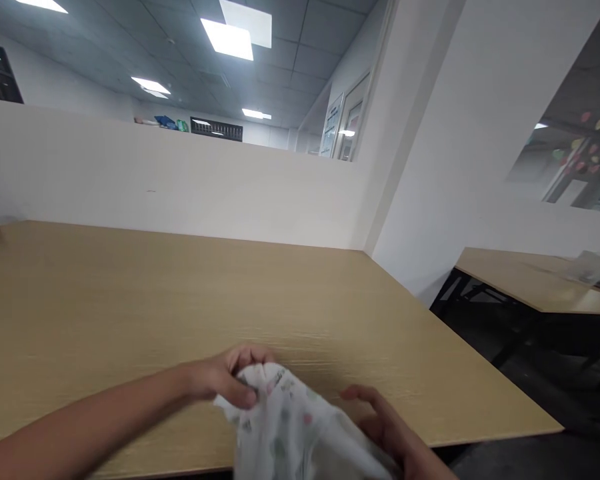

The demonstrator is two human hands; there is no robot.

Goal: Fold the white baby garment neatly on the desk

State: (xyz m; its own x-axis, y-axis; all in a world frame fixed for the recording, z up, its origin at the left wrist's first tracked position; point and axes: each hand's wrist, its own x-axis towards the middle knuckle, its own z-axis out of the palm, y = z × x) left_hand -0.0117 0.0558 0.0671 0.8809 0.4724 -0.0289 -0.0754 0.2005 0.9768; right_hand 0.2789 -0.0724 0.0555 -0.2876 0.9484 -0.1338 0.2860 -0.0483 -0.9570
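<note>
At light-brown wood-grain table against plain white wall, pinching limp white coloured-print cloth over near edge in bare left hand, with bare right hand apart from left, half-curled at cloth's right side, can't tell if gripping.

- An office-like workroom, probably
- Flat panel lights in a tiled ceiling
- Wood-grain table against a low white wall
- Black-legged second table at right

From my remote place, I could count one left hand, one right hand, one printed white cloth and two light-brown tables, one nearer, one farther.
</note>
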